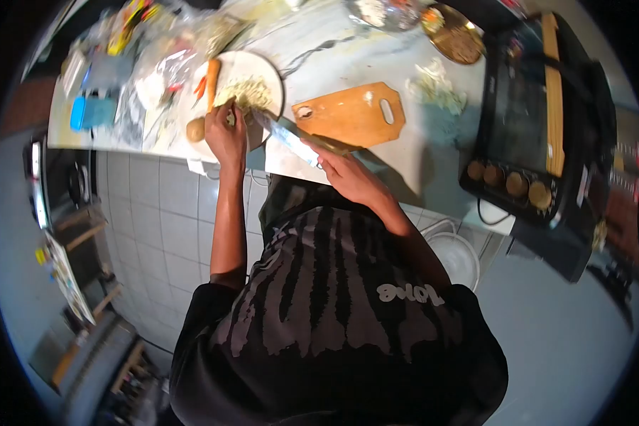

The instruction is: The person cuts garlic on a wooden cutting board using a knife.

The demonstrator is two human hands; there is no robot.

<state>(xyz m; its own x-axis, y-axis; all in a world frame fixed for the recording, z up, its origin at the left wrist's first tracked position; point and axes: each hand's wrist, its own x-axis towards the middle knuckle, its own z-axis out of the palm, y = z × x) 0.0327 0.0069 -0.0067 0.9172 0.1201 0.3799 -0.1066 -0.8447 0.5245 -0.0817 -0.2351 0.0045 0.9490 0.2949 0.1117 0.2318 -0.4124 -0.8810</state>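
My right hand (349, 175) is wrapped around the handle of a kitchen knife (288, 141). Its wide blade points left, and the tip reaches the edge of a pile of pale, finely chopped vegetable (252, 91). That pile lies on a round white board (268, 67). My left hand (227, 135) is over the board with its fingers bent together on the near side of the pile; its fingertips are partly hidden. A carrot (212, 79) and a round brown potato-like vegetable (196, 129) lie beside my left hand.
A wooden cutting board (351, 113) lies right of the round board. Pale vegetable scraps (439, 86), a metal plate of food (458, 39) and a black toaster oven (518, 121) are further right. Plastic bags (170, 64) and a blue-lidded container (92, 113) crowd the left.
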